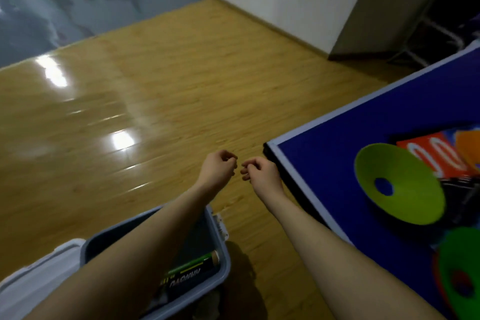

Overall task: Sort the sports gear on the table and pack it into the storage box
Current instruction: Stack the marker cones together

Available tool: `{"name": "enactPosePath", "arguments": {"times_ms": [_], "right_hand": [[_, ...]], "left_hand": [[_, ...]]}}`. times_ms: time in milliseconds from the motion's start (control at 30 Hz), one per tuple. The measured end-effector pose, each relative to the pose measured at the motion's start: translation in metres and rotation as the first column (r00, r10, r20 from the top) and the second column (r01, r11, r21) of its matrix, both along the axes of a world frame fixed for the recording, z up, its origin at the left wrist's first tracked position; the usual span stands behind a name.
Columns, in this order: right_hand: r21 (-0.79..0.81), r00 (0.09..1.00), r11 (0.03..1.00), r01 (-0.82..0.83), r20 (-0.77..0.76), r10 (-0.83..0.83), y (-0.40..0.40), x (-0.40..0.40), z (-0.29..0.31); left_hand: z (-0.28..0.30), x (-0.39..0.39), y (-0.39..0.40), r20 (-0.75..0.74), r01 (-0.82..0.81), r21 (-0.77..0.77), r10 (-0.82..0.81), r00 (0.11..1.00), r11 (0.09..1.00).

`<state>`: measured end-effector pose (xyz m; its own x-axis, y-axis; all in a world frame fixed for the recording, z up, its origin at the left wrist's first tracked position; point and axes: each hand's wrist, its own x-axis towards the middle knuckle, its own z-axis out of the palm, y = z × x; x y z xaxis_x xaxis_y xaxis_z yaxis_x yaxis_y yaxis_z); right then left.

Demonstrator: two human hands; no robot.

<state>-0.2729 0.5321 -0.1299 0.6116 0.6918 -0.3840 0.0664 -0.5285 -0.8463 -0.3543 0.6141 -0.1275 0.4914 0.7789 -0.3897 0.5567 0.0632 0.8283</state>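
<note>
A glossy yellow wood floor runs to a white wall, with a blue table at the right. A grey storage box stands open on the floor at the lower left, its white lid beside it. Inside lies a dark tube with green bands; its white lettering is too blurred to read. On the table sit a lime-green disc cone, a darker green one and a red card printed with white zeros. Both bare arms reach forward over the floor. The left hand and right hand hover nearly touching, fingers loosely curled, holding nothing.
</note>
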Motion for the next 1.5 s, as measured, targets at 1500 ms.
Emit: {"name": "enactPosePath", "arguments": {"times_ms": [1500], "right_hand": [[-0.432, 0.813, 0.69, 0.581, 0.275, -0.513, -0.455, 0.171, 0.045]], "left_hand": [[0.07, 0.206, -0.399, -0.589, 0.742, 0.218, -0.521, 0.618, 0.633]]}}
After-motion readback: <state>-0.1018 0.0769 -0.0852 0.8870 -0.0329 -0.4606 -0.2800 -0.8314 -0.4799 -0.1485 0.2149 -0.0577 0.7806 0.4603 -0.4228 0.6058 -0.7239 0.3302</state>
